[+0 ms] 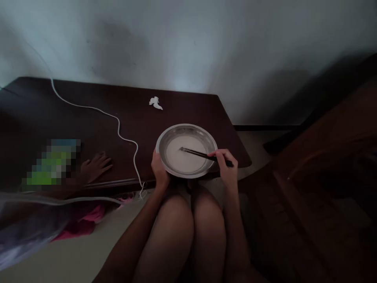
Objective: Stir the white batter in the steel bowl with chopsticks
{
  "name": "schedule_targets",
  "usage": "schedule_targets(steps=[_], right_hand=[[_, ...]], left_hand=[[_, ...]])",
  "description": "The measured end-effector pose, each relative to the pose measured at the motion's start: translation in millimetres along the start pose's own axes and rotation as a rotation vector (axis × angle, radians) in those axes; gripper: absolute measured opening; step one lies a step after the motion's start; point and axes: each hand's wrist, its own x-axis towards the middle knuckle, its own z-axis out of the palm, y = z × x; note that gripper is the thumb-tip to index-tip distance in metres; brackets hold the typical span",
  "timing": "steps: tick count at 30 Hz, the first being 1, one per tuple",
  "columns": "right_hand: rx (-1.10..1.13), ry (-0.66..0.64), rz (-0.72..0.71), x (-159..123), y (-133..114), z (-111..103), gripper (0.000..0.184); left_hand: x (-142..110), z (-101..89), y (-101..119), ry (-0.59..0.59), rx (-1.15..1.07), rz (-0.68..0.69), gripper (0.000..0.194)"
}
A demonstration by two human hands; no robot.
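Note:
A round metal basin (162, 138) holds a whitish liquid (182, 161) and sits at the front edge of the dark table, partly over my knees. My left hand (160, 169) grips the basin's left side, with its fingers partly hidden beneath the rim. In my right hand (227, 163) is a pair of dark chopsticks (197, 152), closed in the fingers at the basin's right rim. The chopstick tips reach into the liquid near its middle.
On the dark table (97, 96) lie a crumpled white tissue (155, 103) and a long white cable (119, 129). Another person's hand (97, 166) rests at the left, beside a pixelated green object (50, 165). Dark wooden furniture (318, 165) stands at the right.

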Motion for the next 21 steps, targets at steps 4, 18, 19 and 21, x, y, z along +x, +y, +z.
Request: schedule_targets(steps=[4,18,19,21], right_hand=[[0.012,0.286,-0.01,1,2,-5,0.037],[0.078,0.309,0.046,0,4,-8,0.04],[0.096,0.285,0.06,-1,4,-7,0.04],[0.083,0.131,0.047,-1,2,-2,0.038]], left_hand=[[-2,1.0,0,-0.01,-0.035,-0.015,0.03],[31,3.7,-7,0.009,-0.18,-0.118,0.033],[31,3.1,-10,0.01,-0.18,-0.115,0.036],[28,1.7,-14,-0.002,-0.163,-0.104,0.039]])
